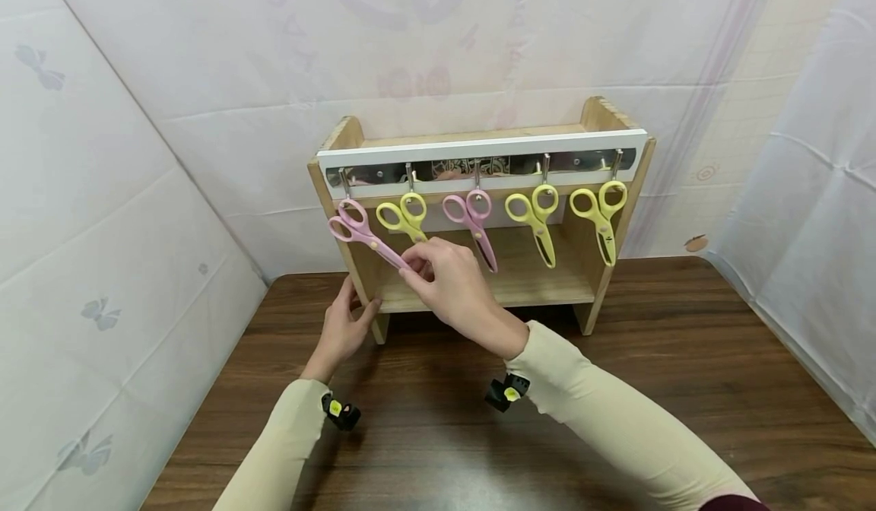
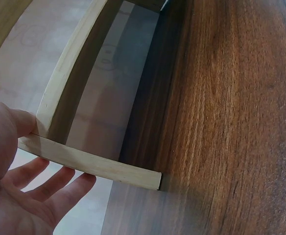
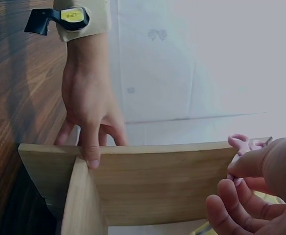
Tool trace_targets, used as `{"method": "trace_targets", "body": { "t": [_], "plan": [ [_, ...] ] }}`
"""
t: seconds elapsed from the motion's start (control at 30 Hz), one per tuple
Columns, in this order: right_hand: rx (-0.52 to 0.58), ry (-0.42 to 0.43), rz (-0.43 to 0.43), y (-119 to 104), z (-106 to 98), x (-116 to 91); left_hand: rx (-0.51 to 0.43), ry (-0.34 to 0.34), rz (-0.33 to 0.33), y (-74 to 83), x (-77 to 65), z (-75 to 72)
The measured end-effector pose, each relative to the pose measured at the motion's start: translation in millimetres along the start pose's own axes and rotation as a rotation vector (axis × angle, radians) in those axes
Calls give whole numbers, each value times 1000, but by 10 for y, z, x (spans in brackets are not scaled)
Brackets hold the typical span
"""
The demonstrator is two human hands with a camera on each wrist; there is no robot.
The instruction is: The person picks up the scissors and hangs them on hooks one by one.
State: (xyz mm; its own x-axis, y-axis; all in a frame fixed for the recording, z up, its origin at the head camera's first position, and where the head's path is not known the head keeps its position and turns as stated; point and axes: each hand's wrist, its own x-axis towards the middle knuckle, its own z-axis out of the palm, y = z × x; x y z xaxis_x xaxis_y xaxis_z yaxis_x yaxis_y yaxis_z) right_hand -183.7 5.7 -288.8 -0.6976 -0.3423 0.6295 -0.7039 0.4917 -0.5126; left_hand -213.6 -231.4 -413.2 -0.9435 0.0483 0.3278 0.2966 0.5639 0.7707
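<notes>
A pair of pink scissors (image 1: 373, 245) hangs at a slant from the leftmost hook (image 1: 345, 184), one finger loop at the hook. My right hand (image 1: 455, 279) pinches its blade end between thumb and fingers; the tips are hidden. In the right wrist view, pink finger loops (image 3: 239, 142) show beyond that hand (image 3: 260, 181). My left hand (image 1: 342, 332) grips the left side panel of a small wooden rack (image 1: 547, 287) low down. Its thumb lies at the shelf corner, and its fingers (image 2: 67, 193) press the outer face.
Along the white front rail (image 1: 479, 143) hang three yellow scissors (image 1: 541, 230) and another pink pair (image 1: 477, 226), one per hook. The rack stands on a dark wooden table (image 1: 438, 420), near a pale printed backdrop (image 1: 205, 62) behind and at both sides.
</notes>
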Motion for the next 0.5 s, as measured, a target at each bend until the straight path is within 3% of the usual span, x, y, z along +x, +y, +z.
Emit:
{"method": "trace_targets", "body": {
  "t": [0.5],
  "plan": [
    [-87,44,81,-25,332,-49,1,1,13,-5,-1,-4]
  ]
}}
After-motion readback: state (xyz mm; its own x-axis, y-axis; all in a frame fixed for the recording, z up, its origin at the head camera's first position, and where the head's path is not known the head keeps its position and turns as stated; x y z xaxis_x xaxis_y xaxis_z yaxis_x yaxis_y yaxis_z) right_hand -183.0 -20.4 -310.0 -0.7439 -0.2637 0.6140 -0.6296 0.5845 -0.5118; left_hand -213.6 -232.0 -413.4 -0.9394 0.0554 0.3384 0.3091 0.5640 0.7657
